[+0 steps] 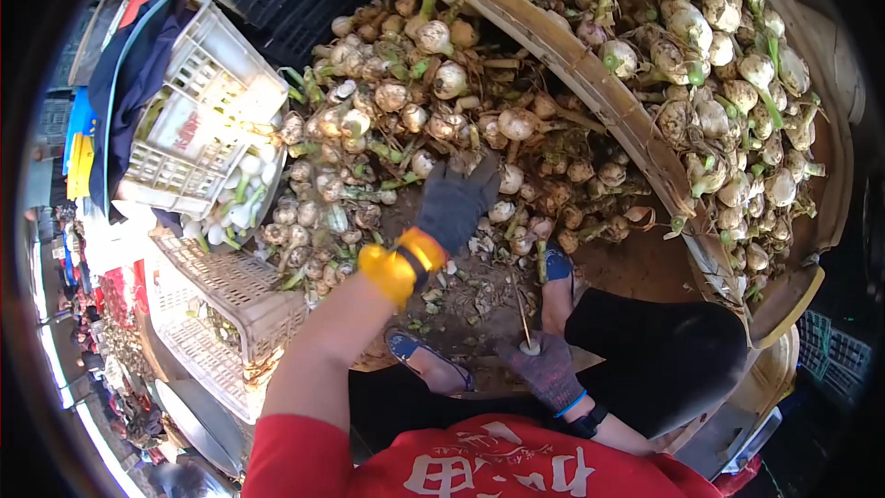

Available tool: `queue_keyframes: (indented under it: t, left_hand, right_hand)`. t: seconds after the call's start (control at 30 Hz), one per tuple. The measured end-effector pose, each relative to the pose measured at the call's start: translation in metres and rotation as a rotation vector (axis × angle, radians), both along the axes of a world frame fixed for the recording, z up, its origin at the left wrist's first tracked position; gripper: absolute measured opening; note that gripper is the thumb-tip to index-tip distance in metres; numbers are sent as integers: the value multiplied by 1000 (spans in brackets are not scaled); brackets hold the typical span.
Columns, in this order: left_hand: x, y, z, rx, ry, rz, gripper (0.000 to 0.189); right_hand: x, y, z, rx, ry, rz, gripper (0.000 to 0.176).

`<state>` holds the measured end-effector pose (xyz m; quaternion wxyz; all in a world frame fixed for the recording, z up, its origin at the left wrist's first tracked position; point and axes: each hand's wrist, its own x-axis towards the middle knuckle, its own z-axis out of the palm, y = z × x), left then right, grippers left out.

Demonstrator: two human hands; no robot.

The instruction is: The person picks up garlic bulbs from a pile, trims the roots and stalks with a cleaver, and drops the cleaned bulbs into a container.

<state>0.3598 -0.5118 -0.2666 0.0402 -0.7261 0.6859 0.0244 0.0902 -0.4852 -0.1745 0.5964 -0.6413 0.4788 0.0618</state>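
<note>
The right hand [546, 371] is closed around a white bulb [530, 347], low, just before the knees. A thin stalk [521, 309] stands up from the bulb. Whether a blade is also in this hand I cannot tell.

Further out from this grip and to its left, the left hand [456, 203] lies on the near edge of the pile [406, 111]. Its fingers are spread and flat on the bulbs, and it holds nothing that I can see.

I judge the work to be cleaning bulbs one at a time. To do it well, the left hand should take one bulb from the near edge and not dig under the pile, so nothing rolls down. The right hand should keep its bulb firm and low.

Between the two hands is bare ground [479, 286] with peels, and two shoes [556, 265] are near the grip. This is the only open room. Beyond the pile to the right rises the rim of a basket [590, 74], full of bulbs. To the left stand white crates [198, 111] and a bowl [235, 207], so reaching wide is limited on both sides.
</note>
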Motion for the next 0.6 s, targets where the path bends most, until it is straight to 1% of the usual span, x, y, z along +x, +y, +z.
queue_keyframes:
  t: [0.03, 0.1, 0.13, 0.2, 0.23, 0.27, 0.33, 0.37, 0.43, 0.47, 0.5, 0.53, 0.57, 0.6]
  left_hand:
    - [9, -12, -9, 1, 8, -2, 56]
    - [21, -25, -18, 184, 262, -50, 53]
    - [20, -27, -11, 184, 266, -55, 53]
    - [17, -27, 15, 41, 580, 30, 51]
    - [4, -8, 4, -399, 773, 72, 52]
    - [-6, 3, 17, -432, 978, 158, 48]
    - [-37, 42, 28, -604, 1431, 472, 50]
    - [-43, 65, 41, -601, 1415, 488, 50]
    - [-54, 112, 91, -142, 1446, 595, 65]
    - [-81, 116, 126, -522, 1592, 693, 66]
    - [-85, 127, 142, -460, 1464, 647, 66]
    - [-89, 137, 154, -396, 1341, 595, 66]
    - [-93, 146, 164, -403, 1339, 601, 66]
    - [-99, 153, 173, -367, 1127, 577, 65]
  right_hand:
    - [0, 1, -3, -4, -21, 26, 33]
    - [3, 1, 1, 13, 0, 10, 33]
    - [3, -1, 2, 26, 13, -8, 33]
    - [1, -3, 2, 5, 1, -15, 32]
    - [-1, -2, 2, -16, -18, -11, 32]
    - [-4, -1, -1, -5, -25, -14, 32]
    - [-12, 1, -8, -10, -129, -116, 27]
    - [-9, -2, 1, 128, -118, -164, 24]
    - [-11, 1, 3, 155, -155, -155, 24]
    - [-13, 3, 5, 164, -184, -163, 23]
    - [-14, 3, 12, 43, -178, -56, 22]
    - [-11, 5, 22, 48, -181, -44, 22]
    - [-8, 6, 32, -50, -164, 54, 21]
    - [-7, 8, 38, -152, -147, 149, 19]
